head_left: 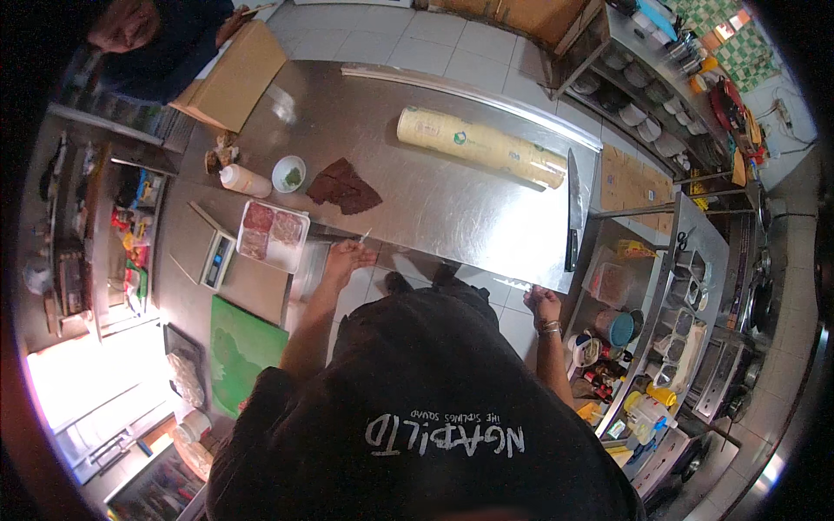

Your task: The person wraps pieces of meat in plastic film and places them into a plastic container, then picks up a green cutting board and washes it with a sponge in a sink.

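My left hand (350, 262) is in front of the steel table (417, 215), at its near edge. Its fingers pinch a thin pale item (366, 236), too small to identify. My right hand (542, 306) is curled at the table's near right corner, on the end of a white jagged-edged strip (513, 283). Closest to the left hand on the tabletop are a crumpled dark brown cloth (344, 187) and a white tray of packed raw meat (293, 253). A long knife with a black handle (571, 251) lies along the right end, beside a large roll of plastic film (482, 146).
A small white bowl of chopped greens (288, 174), a squeeze bottle (245, 181) and a digital scale (218, 259) stand at left. Below them lies a green cutting board (244, 352). Another person (163, 49) is behind a cardboard box (241, 78). Steel shelving (700, 241) flanks the right side.
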Motion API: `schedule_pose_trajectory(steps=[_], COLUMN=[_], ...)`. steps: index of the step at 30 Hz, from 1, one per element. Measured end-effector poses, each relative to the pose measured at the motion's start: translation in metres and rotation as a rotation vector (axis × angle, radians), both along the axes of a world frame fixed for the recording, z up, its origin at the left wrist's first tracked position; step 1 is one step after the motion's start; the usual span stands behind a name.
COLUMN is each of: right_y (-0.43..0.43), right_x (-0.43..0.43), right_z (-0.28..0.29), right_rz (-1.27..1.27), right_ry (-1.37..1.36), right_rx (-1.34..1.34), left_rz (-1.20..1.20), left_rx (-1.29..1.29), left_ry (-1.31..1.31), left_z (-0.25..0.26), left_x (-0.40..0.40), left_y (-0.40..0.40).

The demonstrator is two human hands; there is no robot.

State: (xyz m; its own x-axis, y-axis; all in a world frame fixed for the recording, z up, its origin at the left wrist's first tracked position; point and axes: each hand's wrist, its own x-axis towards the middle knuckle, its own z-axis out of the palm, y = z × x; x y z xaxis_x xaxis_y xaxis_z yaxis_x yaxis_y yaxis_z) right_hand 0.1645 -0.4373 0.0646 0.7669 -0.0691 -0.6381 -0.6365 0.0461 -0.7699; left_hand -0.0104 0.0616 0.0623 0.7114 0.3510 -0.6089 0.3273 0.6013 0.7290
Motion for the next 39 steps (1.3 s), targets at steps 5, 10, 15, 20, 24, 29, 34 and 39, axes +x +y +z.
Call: schedule_pose_trajectory(steps=[5, 10, 15, 20, 24, 29, 34, 39], right_y=[-0.010, -0.010, -0.026, -0.010, 0.037, 0.078, 0.129, 0.151], right_x=[-0.010, 0.002, 0.023, 0.034, 0.068, 0.098, 0.138, 0.250], right_z=[-0.038, -0.046, -0.057, -0.024, 0.044, 0.103, 0.072, 0.056], right_rz=[0.188, 0.290, 0.588, 0.932, 1.102, 1.191, 1.394, 1.186], right_ry=[0.048, 0.084, 0.057, 0.086, -0.105, -0.916, -1.144, -1.056], right_rx=[-0.079, -0.150, -0.403, -0.943, -1.055, -1.020, -1.107, -0.885], left_rz=[-0.028, 0.010, 0.292, 0.266, 0.056, 0.648, 0.859, 0.705], left_rx=[-0.010, 0.012, -0.092, 0.001, -0.689, -0.533, -0.493, -0.497], left_ry=[0.004, 0.183, 0.229, 0.095, -1.009, -0.072, 0.095, -0.636], left_z=[-0.063, -0.083, -0.101, -0.139, -0.170, -0.156, -0.101, -0.142], left_x=[-0.028, -0.006, 0.028, 0.059, 0.050, 0.034, 0.062, 0.022], left_y=[-0.004, -0.007, -0.020, -0.030, -0.011, -0.030, -0.048, -0.054])
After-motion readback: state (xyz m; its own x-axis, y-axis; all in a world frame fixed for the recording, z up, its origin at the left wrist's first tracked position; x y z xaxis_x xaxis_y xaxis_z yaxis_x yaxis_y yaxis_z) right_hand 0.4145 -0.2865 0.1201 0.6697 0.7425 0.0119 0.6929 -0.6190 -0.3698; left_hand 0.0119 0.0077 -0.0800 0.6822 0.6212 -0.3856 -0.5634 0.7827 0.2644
